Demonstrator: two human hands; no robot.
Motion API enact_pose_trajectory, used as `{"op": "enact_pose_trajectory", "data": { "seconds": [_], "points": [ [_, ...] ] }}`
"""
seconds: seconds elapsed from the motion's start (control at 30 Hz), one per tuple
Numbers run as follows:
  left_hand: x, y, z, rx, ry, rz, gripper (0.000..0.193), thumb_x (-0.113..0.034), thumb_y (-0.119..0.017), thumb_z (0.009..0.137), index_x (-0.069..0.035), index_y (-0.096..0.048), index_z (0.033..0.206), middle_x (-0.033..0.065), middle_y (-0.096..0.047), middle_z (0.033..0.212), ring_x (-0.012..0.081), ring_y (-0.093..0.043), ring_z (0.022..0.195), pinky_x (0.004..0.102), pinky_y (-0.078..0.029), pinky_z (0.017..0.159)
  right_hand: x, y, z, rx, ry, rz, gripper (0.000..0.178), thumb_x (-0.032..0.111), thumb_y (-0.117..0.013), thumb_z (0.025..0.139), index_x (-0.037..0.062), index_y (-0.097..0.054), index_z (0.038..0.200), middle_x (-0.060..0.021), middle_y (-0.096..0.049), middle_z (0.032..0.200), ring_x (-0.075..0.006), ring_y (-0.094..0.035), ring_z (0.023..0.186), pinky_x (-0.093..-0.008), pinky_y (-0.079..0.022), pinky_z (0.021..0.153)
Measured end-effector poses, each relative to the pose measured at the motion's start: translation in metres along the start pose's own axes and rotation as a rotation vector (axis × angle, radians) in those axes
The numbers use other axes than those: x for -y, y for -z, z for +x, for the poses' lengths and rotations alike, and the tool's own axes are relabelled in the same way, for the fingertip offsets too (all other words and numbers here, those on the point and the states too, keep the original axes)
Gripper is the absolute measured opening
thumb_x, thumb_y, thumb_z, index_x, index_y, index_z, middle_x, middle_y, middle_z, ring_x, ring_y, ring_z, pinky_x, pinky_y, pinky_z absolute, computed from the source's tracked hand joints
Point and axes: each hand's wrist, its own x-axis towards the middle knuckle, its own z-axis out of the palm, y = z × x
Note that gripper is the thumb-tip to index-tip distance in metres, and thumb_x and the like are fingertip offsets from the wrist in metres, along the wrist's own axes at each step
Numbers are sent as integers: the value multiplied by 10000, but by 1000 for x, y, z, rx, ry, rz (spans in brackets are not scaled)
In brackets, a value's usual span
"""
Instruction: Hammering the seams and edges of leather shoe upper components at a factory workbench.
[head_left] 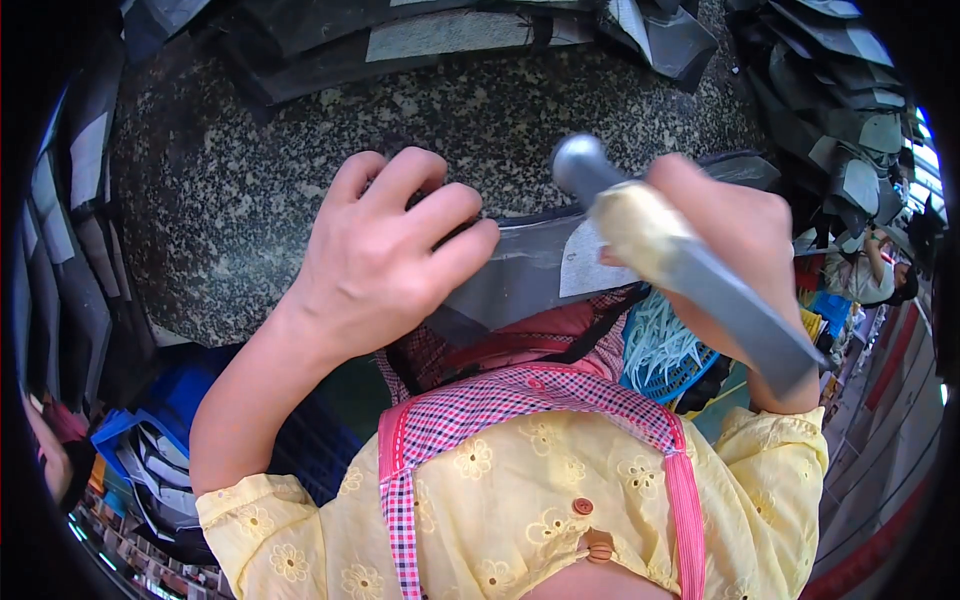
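Head view: the dark grey piece [505, 280] lies along the near edge of the stone slab [260, 190], between your two hands, at 3 o'clock from the left and 8 to 9 o'clock from the right; a pale patch [585, 265] shows on it toward the right. Your left hand [385, 250] is at the piece's left end, fingers bent and spaced, knuckles up; the thumb and fingertips are hidden, so I cannot tell whether you pinch the piece or only press it. Your right hand [735, 225] is closed round a hammer [660, 245], blurred; its rounded end points to 10 o'clock, above the slab, its long end to 5. Hammer and hand stand in the way of the view of the piece's right part. Around, taken from view centre: more dark pieces [440, 45] at 12 o'clock, hanging pieces [75, 240] at 9 to 10, stacked pieces [850, 140] at 2, a blue crate [130, 450] at 8. A blue basket [665, 385] with pale strips [655, 335] sits at 7 from your right hand.
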Motion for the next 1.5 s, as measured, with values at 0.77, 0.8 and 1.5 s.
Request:
{"op": "enact_pose_trajectory", "data": {
  "seconds": [0.77, 0.8, 1.5],
  "points": [
    [-29, -4, -26, -196, 412, 116, 279, -175, -797, 660, -128, -735, 928, 14, -625, 935, 291, -546, 1005, 422, -411, 850, 12, -25, 11, 222, 44, 153, 252, 217, -681, 778, 56, -497, 839, -154, -589, 595, -355, -632, 566, -425, -477, 475],
    [-33, -7, -26, -218, 431, 65, 247, -144, -790, 662, -128, -735, 902, 9, -627, 938, 291, -544, 1016, 424, -401, 860, 12, -26, 10, 207, 31, 148, 254, 210, -691, 771, 59, -499, 842, -148, -588, 593, -351, -631, 560, -420, -475, 470],
    [-36, -14, -35, -282, 401, 31, 261, -144, -812, 608, -115, -708, 846, 8, -618, 861, 270, -570, 939, 407, -395, 822, 14, -32, 23, 113, 87, 41, 320, 257, -807, 742, 83, -551, 822, -99, -596, 611, -291, -642, 556, -361, -467, 482]
  ]
}}
